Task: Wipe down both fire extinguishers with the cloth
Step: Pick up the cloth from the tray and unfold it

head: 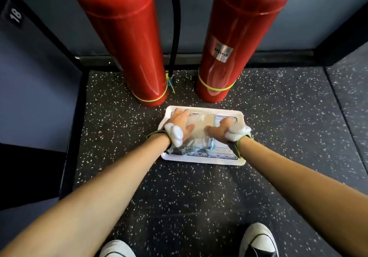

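Both my hands are down on the cloth (201,122), which lies in the white tray (203,160) on the speckled floor (288,117) right in front of me. My left hand (180,123) lies flat on its left part, fingers spread and pressing. My right hand (220,129) rests on its right part with the fingers slightly bent; I cannot tell whether they pinch the fabric or only lie on it. The cloth is pale with a blue edge, folded under my palms and bunched toward the near rim.

The 2 cylinders stand upright just beyond the tray's far rim, their long axes vertical, rising out of the top of my view. The left extinguisher (127,47) sits ahead and to the left of my left hand, a black hose (176,27) hanging beside it. The right extinguisher (237,33) stands almost straight ahead of my right hand.

I judge no wiping has begun. The next move means gathering the cloth, lifting it forward and up, and stroking along the cylinder's height; either hand reaches its own side about equally.
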The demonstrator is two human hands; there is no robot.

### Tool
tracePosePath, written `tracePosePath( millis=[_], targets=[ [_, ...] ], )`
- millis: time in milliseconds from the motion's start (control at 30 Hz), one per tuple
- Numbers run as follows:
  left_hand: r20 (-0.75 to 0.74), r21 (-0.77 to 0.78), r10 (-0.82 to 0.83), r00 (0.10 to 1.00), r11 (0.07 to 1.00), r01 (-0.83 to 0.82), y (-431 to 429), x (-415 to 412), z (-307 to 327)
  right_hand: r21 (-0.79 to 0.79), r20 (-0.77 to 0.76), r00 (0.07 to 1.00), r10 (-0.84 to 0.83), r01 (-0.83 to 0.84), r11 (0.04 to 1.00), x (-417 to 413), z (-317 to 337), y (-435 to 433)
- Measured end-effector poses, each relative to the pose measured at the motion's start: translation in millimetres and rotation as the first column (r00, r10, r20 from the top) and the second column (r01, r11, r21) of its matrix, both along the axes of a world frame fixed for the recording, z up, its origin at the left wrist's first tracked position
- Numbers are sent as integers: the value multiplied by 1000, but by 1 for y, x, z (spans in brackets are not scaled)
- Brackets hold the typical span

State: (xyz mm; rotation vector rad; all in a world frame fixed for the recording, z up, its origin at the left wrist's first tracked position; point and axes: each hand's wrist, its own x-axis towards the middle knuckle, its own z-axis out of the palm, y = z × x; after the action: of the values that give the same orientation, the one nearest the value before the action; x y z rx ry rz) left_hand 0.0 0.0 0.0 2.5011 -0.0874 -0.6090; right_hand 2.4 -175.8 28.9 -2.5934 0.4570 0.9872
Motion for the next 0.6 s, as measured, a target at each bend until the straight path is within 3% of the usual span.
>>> tracePosePath(
  millis=[100,234,300,400,601],
  targets=[
    [-4,42,-35,999,999,35,-1,-7,-12,70,4,996,-89,88,994,-5,-22,3],
    [-17,51,-11,1000,999,11,-3,-15,-11,103,17,997,-81,78,992,2,-47,8],
    [-29,51,14,999,999,-13,-2,-15,-6,193,28,993,-117,110,975,5,-57,5],
    [28,25,34,999,999,-35,-1,-13,8,412,118,953,-280,209,887,0,-24,18],
    [247,-198,309,919,944,-264,-2,-11,61,787,99,849,-520,253,563,15,45,50]
  ],
)
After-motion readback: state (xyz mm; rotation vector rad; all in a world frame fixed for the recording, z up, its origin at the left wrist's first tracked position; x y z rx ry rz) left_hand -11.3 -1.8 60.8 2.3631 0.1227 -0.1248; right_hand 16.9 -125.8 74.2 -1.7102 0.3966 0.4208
